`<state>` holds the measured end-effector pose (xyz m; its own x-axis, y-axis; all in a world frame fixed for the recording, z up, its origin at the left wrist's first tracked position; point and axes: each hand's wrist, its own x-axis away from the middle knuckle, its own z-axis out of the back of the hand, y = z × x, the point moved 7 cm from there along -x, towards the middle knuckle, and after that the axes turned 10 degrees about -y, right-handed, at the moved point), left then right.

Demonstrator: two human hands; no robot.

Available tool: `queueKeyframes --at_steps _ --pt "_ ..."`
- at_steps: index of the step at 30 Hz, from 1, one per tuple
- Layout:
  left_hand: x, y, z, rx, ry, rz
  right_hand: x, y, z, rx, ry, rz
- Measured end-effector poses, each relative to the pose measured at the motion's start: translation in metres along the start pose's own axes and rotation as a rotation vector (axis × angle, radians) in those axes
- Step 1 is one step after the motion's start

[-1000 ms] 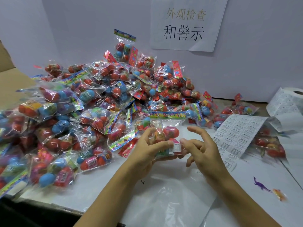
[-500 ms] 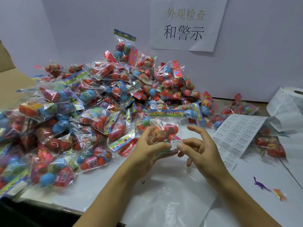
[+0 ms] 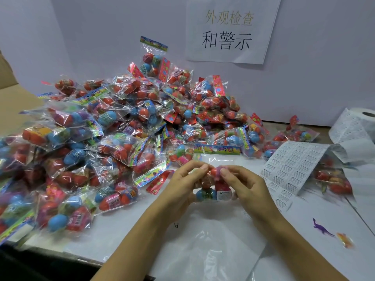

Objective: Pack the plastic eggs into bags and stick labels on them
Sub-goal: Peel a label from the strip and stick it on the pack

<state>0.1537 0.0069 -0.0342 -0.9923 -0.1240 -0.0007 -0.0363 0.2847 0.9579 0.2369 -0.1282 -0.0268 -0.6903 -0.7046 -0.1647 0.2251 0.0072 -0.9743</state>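
From the head view, both hands were up over the middle of the counter (image 3: 125, 230), near its front edge. They held one clear bag of eggs (image 3: 211, 189) between them. The left hand (image 3: 182, 185) had its grip curled round the left side of the bag, with the fingertips (image 3: 203, 168) pinching the top. The right hand (image 3: 247, 187) pinched the other side, its fingers bent onto a red egg. A small white label (image 3: 223, 195) was already on the bag's lower part. So the sticking step looked nearly done. Next the label likely needed a firm press, and then the bag could go to the big pile of bags (image 3: 113, 134) on the left side. The sheet of labels (image 3: 292, 169) lay toward the right edge, ready for another peel.
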Motion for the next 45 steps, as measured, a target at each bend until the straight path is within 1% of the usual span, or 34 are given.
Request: queueKeyframes --at_steps 4,8,13,17,20,25,29,33,36,40,42,45 --pt "-0.001 -0.002 0.0 -0.009 0.036 0.018 -0.002 0.001 0.006 -0.07 0.056 -0.005" --pt "-0.002 -0.004 0.0 -0.003 0.047 0.043 -0.002 0.005 0.009 -0.054 0.057 -0.03" --pt "-0.002 -0.003 0.003 0.096 0.035 0.026 -0.001 0.004 0.01 -0.107 0.091 -0.054" --pt "-0.002 -0.002 0.005 0.157 0.039 -0.011 -0.002 0.006 0.005 -0.195 0.018 -0.108" --pt "-0.004 -0.002 0.009 0.176 0.071 -0.031 -0.003 0.006 0.002 -0.185 -0.021 -0.123" --pt "-0.004 -0.001 0.01 0.149 0.063 -0.034 -0.003 0.004 0.006 -0.16 -0.02 -0.062" --pt "-0.003 0.003 0.014 0.106 0.078 -0.087 -0.003 -0.003 0.003 -0.244 -0.081 0.046" --pt "-0.002 0.004 0.015 0.114 0.091 -0.093 -0.005 0.0 0.005 -0.177 -0.026 0.039" --pt "-0.001 0.001 0.017 0.127 0.113 -0.074 -0.003 0.005 0.014 -0.117 0.097 -0.011" --pt "0.001 -0.002 0.021 0.185 0.202 -0.049 0.003 0.003 0.026 0.028 0.255 0.008" --pt "0.001 -0.001 0.021 0.229 0.203 -0.037 0.003 0.0 0.025 0.065 0.232 0.028" --pt "0.0 0.004 0.014 0.228 0.118 -0.044 0.001 0.0 0.015 0.057 0.13 0.009"
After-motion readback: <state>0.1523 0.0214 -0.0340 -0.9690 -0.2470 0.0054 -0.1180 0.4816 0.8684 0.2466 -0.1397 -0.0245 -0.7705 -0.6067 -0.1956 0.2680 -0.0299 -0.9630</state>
